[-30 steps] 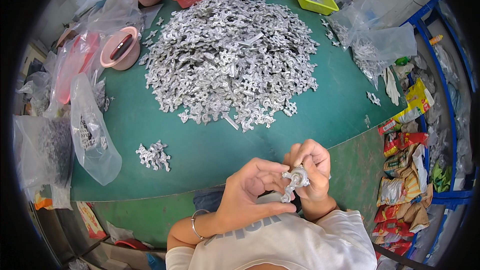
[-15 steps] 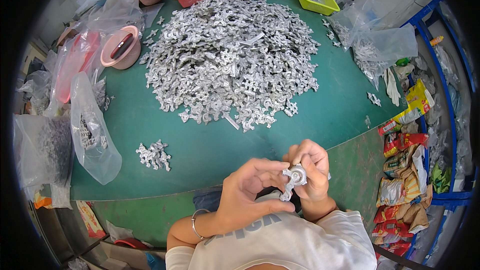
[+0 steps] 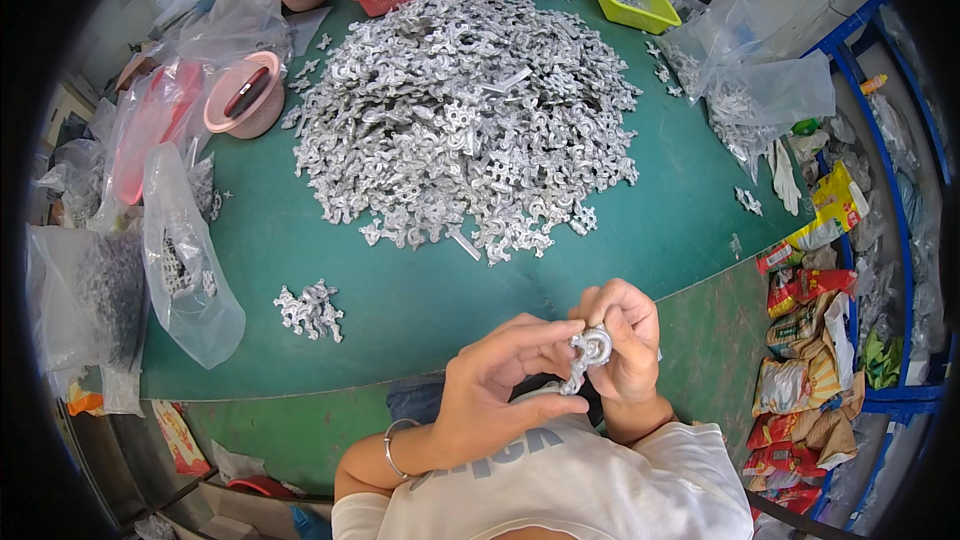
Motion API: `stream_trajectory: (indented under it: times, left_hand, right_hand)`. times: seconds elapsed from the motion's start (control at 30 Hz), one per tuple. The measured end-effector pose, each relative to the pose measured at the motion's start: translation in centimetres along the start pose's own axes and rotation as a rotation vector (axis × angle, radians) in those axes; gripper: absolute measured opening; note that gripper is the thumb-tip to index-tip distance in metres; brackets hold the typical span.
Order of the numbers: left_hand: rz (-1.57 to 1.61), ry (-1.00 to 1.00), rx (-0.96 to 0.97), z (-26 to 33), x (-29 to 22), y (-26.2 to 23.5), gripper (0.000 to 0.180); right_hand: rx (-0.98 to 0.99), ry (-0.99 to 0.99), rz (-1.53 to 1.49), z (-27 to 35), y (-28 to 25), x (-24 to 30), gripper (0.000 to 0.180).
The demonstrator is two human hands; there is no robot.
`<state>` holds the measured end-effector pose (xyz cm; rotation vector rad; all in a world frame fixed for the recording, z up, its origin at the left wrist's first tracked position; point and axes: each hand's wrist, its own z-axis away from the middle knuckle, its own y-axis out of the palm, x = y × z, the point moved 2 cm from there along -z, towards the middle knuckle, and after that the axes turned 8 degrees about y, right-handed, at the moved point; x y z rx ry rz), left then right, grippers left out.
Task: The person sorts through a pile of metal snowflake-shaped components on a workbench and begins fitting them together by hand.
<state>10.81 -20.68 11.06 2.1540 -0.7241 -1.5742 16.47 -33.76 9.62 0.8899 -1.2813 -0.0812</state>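
A small silvery cast metal part (image 3: 590, 350) with a round ring and a knobbed arm is held between my two hands, just in front of the table's near edge. My left hand (image 3: 500, 370) grips its knobbed arm between thumb and fingertips. Around the ring side close the thumb and curled fingers of my right hand (image 3: 625, 335), hiding some of the part. Beyond my hands rises a large pile of similar metal parts (image 3: 460, 130). A much smaller heap of parts (image 3: 310, 310) lies to the left on the green table (image 3: 420, 310).
At the back stand a red basket (image 3: 375, 0) of metal pieces and a yellow-green basket (image 3: 655, 5). A pink bowl (image 3: 225, 120) with a dark red object sits left. Plastic bags (image 3: 190, 270) crowd the left edge. On the right are a white glove (image 3: 782, 175) and a blue rack (image 3: 905, 190).
The metal part has turned a little between my fingers, so its ring shows at a different angle. Both hands stay nearly in place.
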Motion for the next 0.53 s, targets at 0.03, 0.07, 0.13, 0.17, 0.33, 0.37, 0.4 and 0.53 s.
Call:
stream_trajectory:
  times: [0.03, 0.07, 0.13, 0.17, 0.33, 0.37, 0.4, 0.53]
  left_hand:
    - [0.018, -0.008, -0.007, 0.08, -0.01, -0.02, 0.058]
    - [0.037, -0.016, -0.014, 0.15, -0.02, -0.05, 0.057]
    - [0.049, -0.042, -0.027, 0.33, 0.03, -0.19, 0.056]
    - [0.056, -0.056, -0.033, 0.38, 0.06, -0.25, 0.056]
    - [0.041, -0.095, -0.036, 0.53, 0.10, -0.28, 0.055]
    - [0.045, -0.103, -0.036, 0.56, 0.12, -0.28, 0.054]
    - [0.040, -0.104, -0.031, 0.57, 0.16, -0.29, 0.054]
    - [0.013, -0.079, 0.003, 0.58, 0.41, -0.39, 0.055]
  right_hand:
    - [-0.007, -0.001, 0.002, 0.00, -0.01, -0.02, 0.021]
    - [-0.015, -0.003, 0.005, -0.01, 0.01, -0.06, 0.021]
    - [-0.027, -0.011, 0.015, -0.01, 0.04, -0.06, 0.021]
    - [-0.032, -0.019, 0.022, -0.02, 0.07, -0.03, 0.021]
    - [-0.051, -0.066, 0.078, -0.01, 0.17, 0.13, 0.022]
    - [-0.050, -0.071, 0.085, -0.05, 0.17, 0.17, 0.022]
    - [-0.049, -0.076, 0.093, -0.07, 0.17, 0.20, 0.022]
    - [-0.068, -0.101, 0.135, 0.03, 0.28, 0.31, 0.023]
